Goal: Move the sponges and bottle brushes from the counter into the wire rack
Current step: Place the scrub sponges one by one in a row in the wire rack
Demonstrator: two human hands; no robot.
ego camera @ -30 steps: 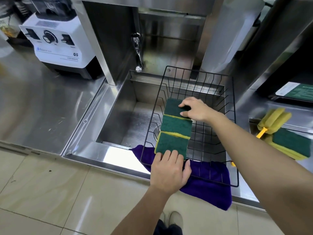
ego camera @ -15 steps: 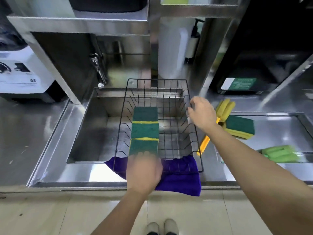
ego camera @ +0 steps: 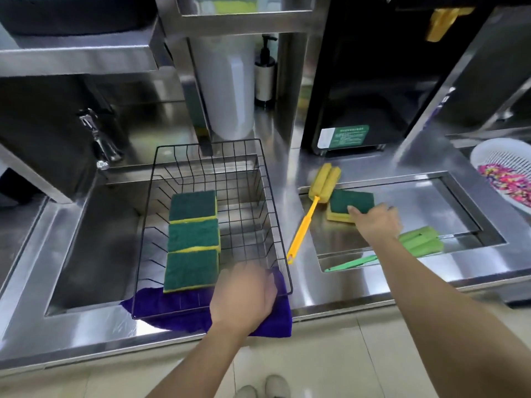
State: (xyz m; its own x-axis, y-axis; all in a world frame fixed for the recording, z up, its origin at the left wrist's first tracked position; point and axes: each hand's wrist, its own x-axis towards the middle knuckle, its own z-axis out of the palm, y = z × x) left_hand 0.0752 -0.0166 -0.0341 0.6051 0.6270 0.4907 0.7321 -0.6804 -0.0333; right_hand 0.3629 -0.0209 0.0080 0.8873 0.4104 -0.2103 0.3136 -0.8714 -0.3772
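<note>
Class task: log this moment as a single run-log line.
rack: three sponges in | right hand: on counter sponge | left hand: at rack's near edge | brushes: on counter

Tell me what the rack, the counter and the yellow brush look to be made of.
Wire rack: thin metal wire, seemingly black-coated, matte. Counter: apparently stainless steel, brushed, with blurred reflections. Yellow bottle brush: head looks like porous foam, handle like smooth, glossy plastic.

The right hand covers the near corner of the counter sponge, its arm hides the middle of the green bottle brush, the left hand masks the wire rack's near rim, and the frame edge crops the white colander.
</note>
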